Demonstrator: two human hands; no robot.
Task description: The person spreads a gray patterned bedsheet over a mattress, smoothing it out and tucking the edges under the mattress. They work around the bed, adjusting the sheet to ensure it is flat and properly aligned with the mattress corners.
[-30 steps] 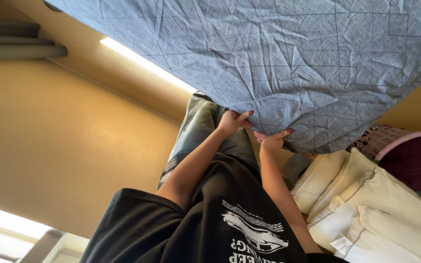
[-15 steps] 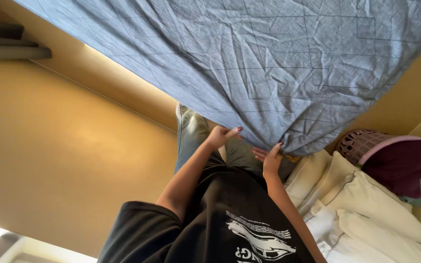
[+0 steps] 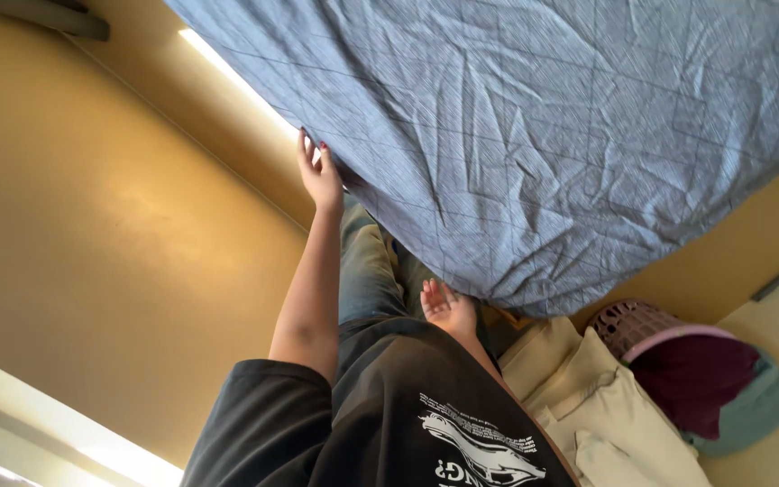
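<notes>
- Head view: the blue sheet hung spread above the person; the left hand pinched its edge between its fingers, while the right hand, fingers spread, pressed beneath the lower corner.
- Gripping both edges firmly and keeping the cloth taut would have served best.

Creased matt blue cloth sheet (faint grid); smooth tan floor.

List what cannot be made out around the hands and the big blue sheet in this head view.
- Left hand: fingertips lie at the edge of the wrinkled blue checked fabric sheet; its grip is unclear.
- Right hand: spread open by the sheet's lower edge; contact unclear.
- Sheet: cut off by the top and right frame edges.
- Pink perforated plastic basket: mostly covered by maroon cloth.
- Lower legs: hidden under the sheet.
</notes>
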